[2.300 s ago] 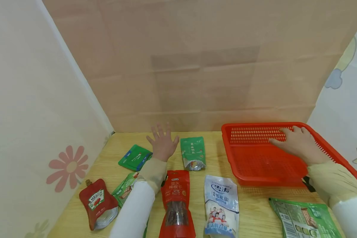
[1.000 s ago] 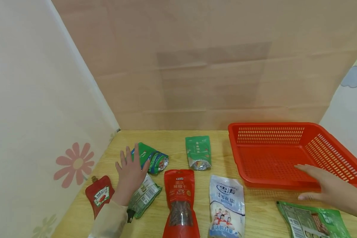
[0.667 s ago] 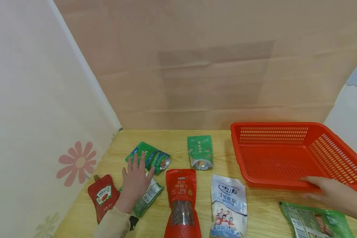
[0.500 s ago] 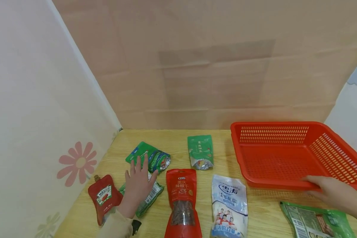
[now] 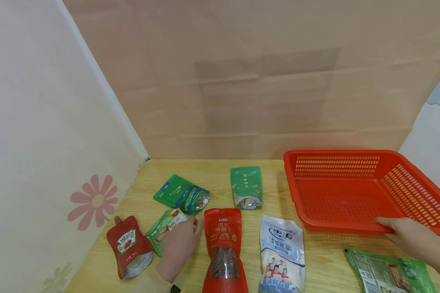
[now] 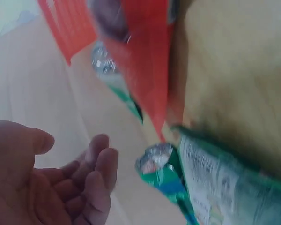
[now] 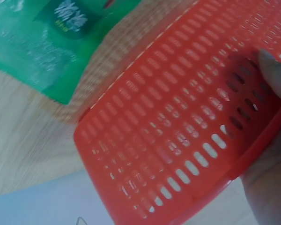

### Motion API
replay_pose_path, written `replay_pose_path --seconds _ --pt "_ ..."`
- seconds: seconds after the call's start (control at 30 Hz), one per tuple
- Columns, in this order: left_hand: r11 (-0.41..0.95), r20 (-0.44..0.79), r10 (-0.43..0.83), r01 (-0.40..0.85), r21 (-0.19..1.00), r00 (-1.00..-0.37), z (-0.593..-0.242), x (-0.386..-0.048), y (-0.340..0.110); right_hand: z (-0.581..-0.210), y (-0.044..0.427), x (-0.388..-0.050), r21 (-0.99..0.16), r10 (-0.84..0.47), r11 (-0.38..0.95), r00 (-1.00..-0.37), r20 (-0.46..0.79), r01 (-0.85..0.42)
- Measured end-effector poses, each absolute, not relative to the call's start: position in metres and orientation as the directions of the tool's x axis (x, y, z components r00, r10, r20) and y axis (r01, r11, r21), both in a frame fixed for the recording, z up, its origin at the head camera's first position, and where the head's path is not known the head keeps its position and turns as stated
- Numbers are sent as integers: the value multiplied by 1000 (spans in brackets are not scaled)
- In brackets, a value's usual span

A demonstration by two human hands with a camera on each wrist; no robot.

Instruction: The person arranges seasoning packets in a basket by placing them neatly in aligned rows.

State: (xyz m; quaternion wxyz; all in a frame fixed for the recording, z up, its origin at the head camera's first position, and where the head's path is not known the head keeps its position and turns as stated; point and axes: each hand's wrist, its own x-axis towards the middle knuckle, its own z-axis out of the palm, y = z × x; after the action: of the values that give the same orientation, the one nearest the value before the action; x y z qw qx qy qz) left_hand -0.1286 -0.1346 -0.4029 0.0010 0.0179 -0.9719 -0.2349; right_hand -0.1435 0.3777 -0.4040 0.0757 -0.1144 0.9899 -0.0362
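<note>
— Where is the thing nearest the left hand (image 5: 182, 245)?

— A pale green pouch (image 5: 163, 228) lies just to the left of its fingers, partly hidden by the hand in the head view. The fingers are loosely bent, thumb apart, holding nothing; the left wrist view shows a gap between the fingertips and the pouch.

— And the right hand (image 5: 412, 239)?

— Clamped on the near rim of the red basket (image 5: 333, 227), which spreads out ahead and to the left of it.

— So how far along is this?

— Early, I'd judge. The hold on the basket is made; a grip on any package is not. Every package I can see lies on the surface (image 5: 271, 191), outside the basket, so handling them looks to be the part left.

— What lies farther out?

— By the left hand: a red spouted pouch (image 5: 126, 243) to its left, a green and blue pouch (image 5: 177, 192) ahead, and a red windowed pouch (image 5: 223, 242) just to its right. Farther right comes a white packet (image 5: 282, 252), with a small green pouch (image 5: 245, 184) ahead and to the right. A green packet (image 5: 390, 270) sits just on the near side of the right hand.
</note>
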Motion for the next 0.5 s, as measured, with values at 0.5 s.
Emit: replay_pose_path --seconds 0.5 --pt "888 -310 -167 -279 364 -936 -437 -103 -98 -406 378 -150 -154 -217 969 -961 -173 -191"
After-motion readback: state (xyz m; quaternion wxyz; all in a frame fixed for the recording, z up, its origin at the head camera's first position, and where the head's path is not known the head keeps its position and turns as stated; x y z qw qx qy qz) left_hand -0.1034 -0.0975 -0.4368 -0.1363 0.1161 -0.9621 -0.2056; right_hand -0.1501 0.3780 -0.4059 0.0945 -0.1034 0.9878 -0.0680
